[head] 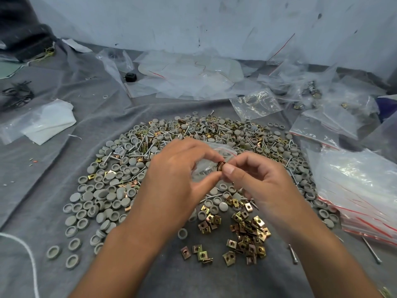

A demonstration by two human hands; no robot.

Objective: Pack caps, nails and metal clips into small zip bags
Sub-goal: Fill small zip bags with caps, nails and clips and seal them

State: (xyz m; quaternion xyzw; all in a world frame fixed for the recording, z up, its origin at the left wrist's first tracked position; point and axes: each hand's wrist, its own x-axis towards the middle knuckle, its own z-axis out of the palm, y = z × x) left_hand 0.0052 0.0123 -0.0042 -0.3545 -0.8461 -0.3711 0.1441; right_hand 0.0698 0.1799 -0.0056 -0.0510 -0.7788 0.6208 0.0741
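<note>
Above the heap of caps [111, 188], the left hand [178, 168] is gripping a small zip bag [206, 166] while the right hand [255, 179] fingers are pinching a metal clip [221, 166] at its mouth.

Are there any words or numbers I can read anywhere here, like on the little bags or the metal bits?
None: no word, number or brand can be read anywhere.
Zip bags stacked on the right: only red seal lines, no print.
Small bag held by the left hand: clear, no label.
Metal clip pinched by the right hand: no visible marking.
Grey caps: plain.
Black object at the back: too small and blurred to tell.
</note>
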